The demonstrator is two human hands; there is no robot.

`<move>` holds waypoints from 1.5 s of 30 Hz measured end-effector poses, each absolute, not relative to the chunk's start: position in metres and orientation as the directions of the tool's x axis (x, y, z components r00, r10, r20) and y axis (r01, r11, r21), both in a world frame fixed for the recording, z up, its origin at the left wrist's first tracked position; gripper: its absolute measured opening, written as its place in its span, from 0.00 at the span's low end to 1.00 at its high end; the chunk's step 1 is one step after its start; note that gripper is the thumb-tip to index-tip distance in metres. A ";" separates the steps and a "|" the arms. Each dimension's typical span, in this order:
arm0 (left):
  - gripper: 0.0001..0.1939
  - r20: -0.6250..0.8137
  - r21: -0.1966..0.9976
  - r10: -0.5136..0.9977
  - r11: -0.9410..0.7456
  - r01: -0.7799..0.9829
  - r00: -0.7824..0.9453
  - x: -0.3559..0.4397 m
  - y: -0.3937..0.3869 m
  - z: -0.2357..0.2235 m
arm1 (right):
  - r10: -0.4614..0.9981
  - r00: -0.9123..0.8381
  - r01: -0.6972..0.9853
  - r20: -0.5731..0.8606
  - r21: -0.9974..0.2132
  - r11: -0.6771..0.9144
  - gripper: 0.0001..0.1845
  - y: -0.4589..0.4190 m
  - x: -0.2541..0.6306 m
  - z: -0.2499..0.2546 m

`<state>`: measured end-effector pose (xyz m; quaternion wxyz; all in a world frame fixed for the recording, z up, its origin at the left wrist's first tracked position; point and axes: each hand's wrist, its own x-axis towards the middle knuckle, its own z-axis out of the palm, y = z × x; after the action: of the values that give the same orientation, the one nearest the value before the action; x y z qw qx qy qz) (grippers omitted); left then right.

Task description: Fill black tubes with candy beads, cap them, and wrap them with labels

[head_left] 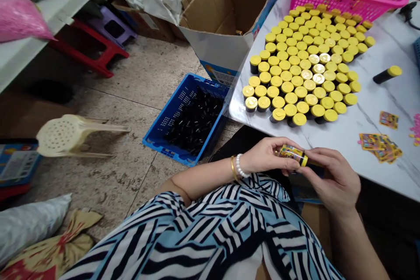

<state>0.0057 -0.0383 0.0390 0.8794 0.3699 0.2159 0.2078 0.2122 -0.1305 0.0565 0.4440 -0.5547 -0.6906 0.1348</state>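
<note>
Between my hands is a small tube with a colourful yellow printed label and a yellow cap. My left hand, with a pearl bracelet and a gold bangle at the wrist, is closed around its body. The fingertips of my right hand close on the capped end. Just beyond, on the marbled white table, stand rows of black tubes with yellow caps. A single yellow-capped black tube lies apart to the right. Small printed labels lie in a loose pile near the table's front edge.
A pink basket stands at the table's back. Left of the table are an open cardboard box and, on the floor, a blue crate holding many black pieces. A cream plastic stool and a red stool are farther left.
</note>
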 end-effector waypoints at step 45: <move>0.24 -0.370 0.858 0.534 0.510 0.060 0.760 -0.013 -0.034 0.041 | 0.762 -0.158 0.729 0.628 -0.446 0.519 0.33 -0.116 0.183 0.034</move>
<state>-0.0127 -0.0337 0.0409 0.8101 0.4731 0.3139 0.1460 0.1834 -0.1160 0.0344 0.4252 -0.4901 -0.7607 0.0192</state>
